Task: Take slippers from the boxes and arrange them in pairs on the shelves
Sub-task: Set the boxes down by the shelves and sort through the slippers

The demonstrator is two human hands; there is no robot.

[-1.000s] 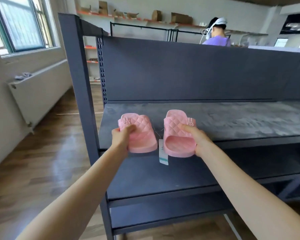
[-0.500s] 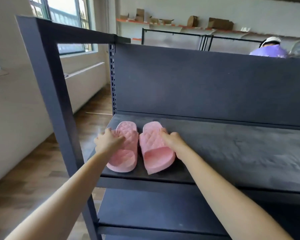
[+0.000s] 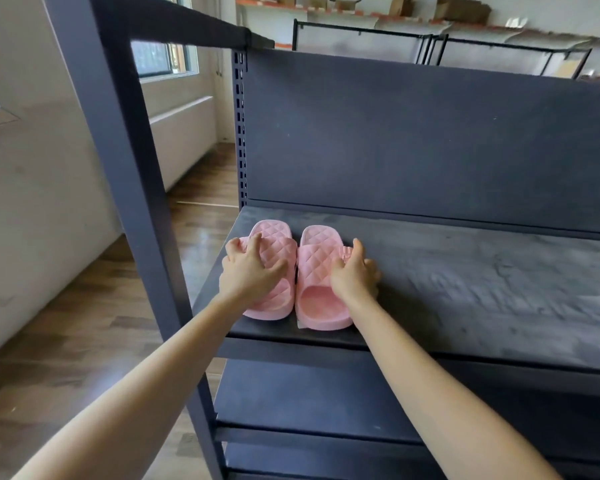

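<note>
Two pink quilted foam slippers lie close side by side, toes toward the back panel, at the left end of the dark grey metal shelf [image 3: 465,278]. The left hand [image 3: 248,271] curls its spread fingers over the strap of the left slipper [image 3: 274,233]. The right hand [image 3: 354,275] clasps the outer edge of the right slipper [image 3: 321,303]. The two hands are apart, one on each slipper.
</note>
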